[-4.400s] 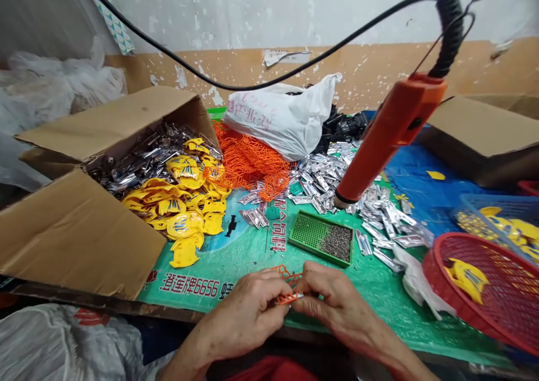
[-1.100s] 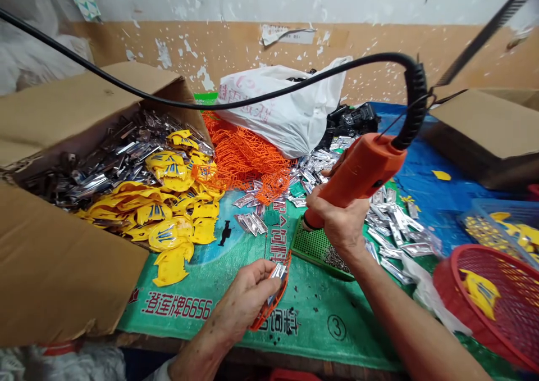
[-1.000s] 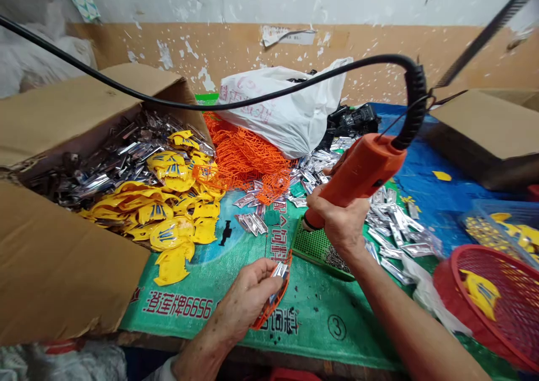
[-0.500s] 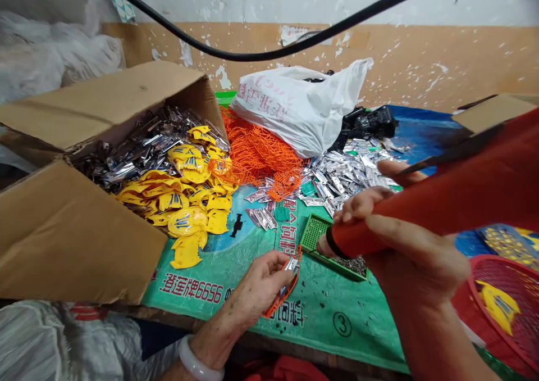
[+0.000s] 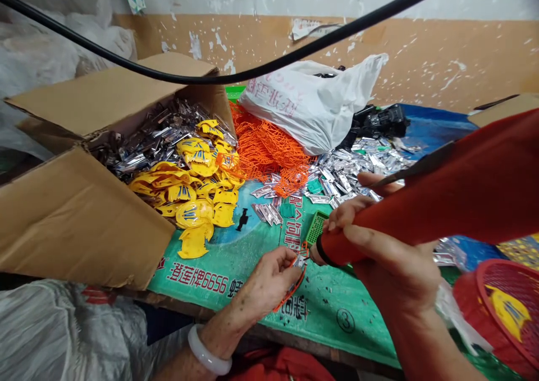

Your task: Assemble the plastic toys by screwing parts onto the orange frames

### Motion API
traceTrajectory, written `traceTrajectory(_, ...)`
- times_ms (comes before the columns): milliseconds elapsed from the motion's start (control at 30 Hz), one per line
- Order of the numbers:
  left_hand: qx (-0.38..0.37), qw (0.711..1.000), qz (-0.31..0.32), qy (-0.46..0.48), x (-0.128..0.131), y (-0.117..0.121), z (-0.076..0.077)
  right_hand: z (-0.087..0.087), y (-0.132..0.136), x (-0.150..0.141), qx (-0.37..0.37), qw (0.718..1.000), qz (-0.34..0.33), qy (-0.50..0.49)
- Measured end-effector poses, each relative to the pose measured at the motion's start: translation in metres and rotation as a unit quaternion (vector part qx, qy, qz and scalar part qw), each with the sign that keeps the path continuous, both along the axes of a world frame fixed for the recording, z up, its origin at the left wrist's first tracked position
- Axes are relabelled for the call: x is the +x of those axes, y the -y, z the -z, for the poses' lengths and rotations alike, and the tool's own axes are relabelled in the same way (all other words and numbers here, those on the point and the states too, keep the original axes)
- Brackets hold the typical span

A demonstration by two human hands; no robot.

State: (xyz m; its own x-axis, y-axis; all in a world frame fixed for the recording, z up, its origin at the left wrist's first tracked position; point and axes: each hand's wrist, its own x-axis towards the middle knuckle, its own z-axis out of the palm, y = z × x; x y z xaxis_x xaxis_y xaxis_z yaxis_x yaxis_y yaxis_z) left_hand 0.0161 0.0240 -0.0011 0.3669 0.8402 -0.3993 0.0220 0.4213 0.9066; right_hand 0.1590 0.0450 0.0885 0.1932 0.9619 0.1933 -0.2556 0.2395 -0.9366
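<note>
Between the thumb and fingers of my left hand (image 5: pixel 269 280) is an orange plastic mesh piece (image 5: pixel 290 295) with a small silver plate (image 5: pixel 300 261) against it. My right hand (image 5: pixel 389 257) is wrapped around a red electric screwdriver (image 5: pixel 442 195), which lies nearly level and points left. Its dark bit meets the silver plate or stops just short of it; I cannot tell which. Partly hidden behind the screwdriver is a green perforated tray (image 5: pixel 316 229). Loose silver plates (image 5: pixel 345 173) are heaped beyond my right hand.
A cardboard box (image 5: pixel 113 212) at left spills dark metal parts and yellow pieces (image 5: pixel 196 212). Orange mesh (image 5: pixel 265 150) lies under a white plastic bag (image 5: pixel 311 100). A red basket (image 5: pixel 484 291) stands at right. The black cable (image 5: pixel 202 80) hangs across the view.
My right hand took hold of the hanging screwdriver and dipped it at the green tray. Since then it has tilted level and come left to the plate and mesh in my left hand.
</note>
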Motion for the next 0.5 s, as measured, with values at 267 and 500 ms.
traceTrajectory(267, -0.003, 1.0, 0.0, 0.019, -0.0018, -0.0024, 0.0011, 0.004, -0.0019, -0.0037, 0.014, 1.0, -0.022, -0.017)
traceTrajectory(500, -0.004, 1.0, 0.004, 0.022, -0.0024, -0.0007, 0.0004, 0.006, -0.0007, -0.0038, 0.0, 1.0, -0.016, -0.007)
